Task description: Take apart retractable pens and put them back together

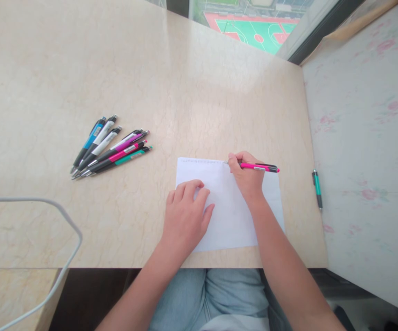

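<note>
A white sheet of paper (pixel 230 216) lies on the beige marble table (pixel 116 82) in front of me. My left hand (pixel 185 214) rests flat on the sheet's left part, fingers slightly curled, holding nothing. My right hand (pixel 247 177) is closed around a pink and black pen (pixel 259 167), whose tip touches the paper near its top edge. A faint row of small marks runs along that top edge.
Several pens (pixel 111 147) in blue, white, purple, pink and green lie grouped at the left of the table. A single green pen (pixel 317 188) lies near the right edge. A white cable (pixel 57 216) loops at the lower left. A floral surface (pixel 367 138) adjoins on the right.
</note>
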Demonstrator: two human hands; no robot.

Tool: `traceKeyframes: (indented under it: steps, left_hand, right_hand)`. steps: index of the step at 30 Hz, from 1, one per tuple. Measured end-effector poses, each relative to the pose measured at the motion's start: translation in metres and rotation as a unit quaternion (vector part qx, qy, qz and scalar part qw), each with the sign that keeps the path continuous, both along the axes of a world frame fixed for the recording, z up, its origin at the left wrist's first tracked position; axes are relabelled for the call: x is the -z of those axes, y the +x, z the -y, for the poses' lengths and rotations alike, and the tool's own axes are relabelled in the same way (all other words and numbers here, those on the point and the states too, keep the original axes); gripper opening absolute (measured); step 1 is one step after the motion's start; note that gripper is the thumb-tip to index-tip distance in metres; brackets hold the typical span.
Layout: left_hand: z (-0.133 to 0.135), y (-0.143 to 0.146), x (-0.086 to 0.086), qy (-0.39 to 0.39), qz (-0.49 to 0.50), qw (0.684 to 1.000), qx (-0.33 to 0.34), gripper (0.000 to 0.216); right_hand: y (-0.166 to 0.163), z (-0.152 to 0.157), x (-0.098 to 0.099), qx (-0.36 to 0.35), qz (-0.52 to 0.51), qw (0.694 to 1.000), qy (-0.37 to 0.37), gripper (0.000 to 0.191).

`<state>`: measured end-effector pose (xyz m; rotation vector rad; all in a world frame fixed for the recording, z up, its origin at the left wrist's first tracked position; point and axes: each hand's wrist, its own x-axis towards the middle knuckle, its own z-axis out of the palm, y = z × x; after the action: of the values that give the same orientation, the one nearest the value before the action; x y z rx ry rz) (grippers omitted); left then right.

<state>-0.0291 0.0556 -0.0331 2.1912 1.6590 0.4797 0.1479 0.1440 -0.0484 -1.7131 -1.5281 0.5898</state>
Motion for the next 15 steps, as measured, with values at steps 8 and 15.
traceKeyframes:
  steps: [8, 15]
  left_hand:
    - [0.0, -0.0006, -0.0002, 0.003, 0.003, 1.0, 0.001, 0.018]
    - [-0.0003, -0.0004, -0.0009, 0.009, 0.003, 1.0, -0.002, 0.016]
  right_hand:
    - [0.0008, -0.0003, 0.0008, 0.001, -0.004, 1.0, 0.002, 0.034]
    - [0.0015, -0.0013, 0.0027, 0.006, 0.01, 1.0, 0.011, 0.035]
